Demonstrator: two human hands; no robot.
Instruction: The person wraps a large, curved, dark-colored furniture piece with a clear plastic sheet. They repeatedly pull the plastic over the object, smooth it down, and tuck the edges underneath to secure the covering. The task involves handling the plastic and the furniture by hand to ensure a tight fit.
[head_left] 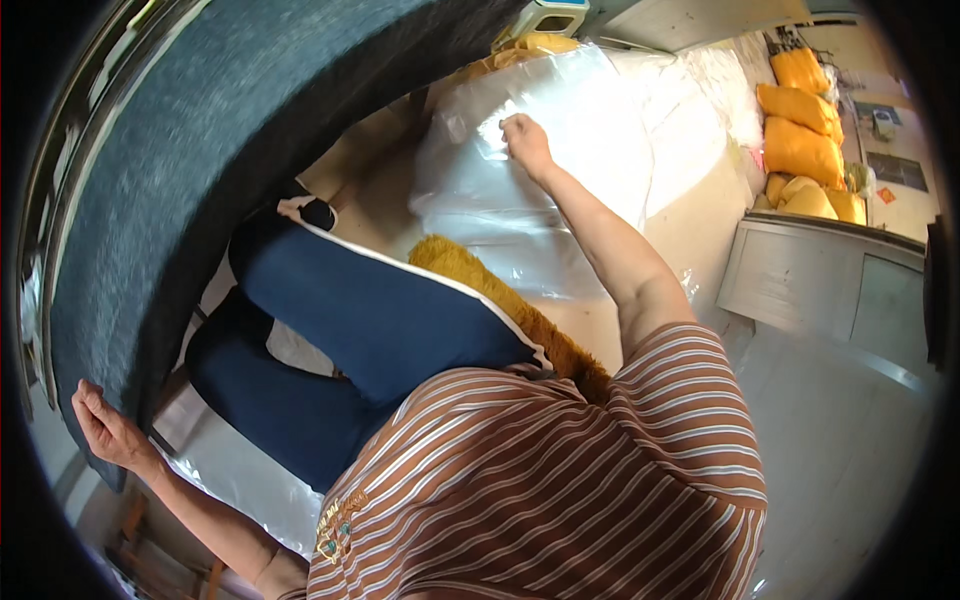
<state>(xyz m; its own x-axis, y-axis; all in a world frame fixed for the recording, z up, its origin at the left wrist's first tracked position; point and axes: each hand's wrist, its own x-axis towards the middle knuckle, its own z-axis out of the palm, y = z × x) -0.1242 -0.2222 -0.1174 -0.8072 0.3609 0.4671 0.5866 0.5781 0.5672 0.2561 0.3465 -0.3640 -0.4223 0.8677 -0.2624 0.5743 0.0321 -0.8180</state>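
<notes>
My right hand (pixel 528 148) reaches out over a stack of clear plastic bags (pixel 570 110), its fingers pinched together on the top plastic. The stack is shiny and spreads beside my seat. Far to the left, my left hand (pixel 108 428) is closed at the near end of a dark grey cloth-covered table (pixel 200 160). Whatever lies within its curled fingers, if anything, is hidden.
A brown plush seat cover (pixel 460 265) lies beside my thigh. Several yellow-orange bundles (pixel 803 150) are piled at the far right, beyond a grey metal cabinet (pixel 795 270). A small pale device (pixel 550 18) sits at the top, and white sheeting (pixel 690 100) lies right of the plastic.
</notes>
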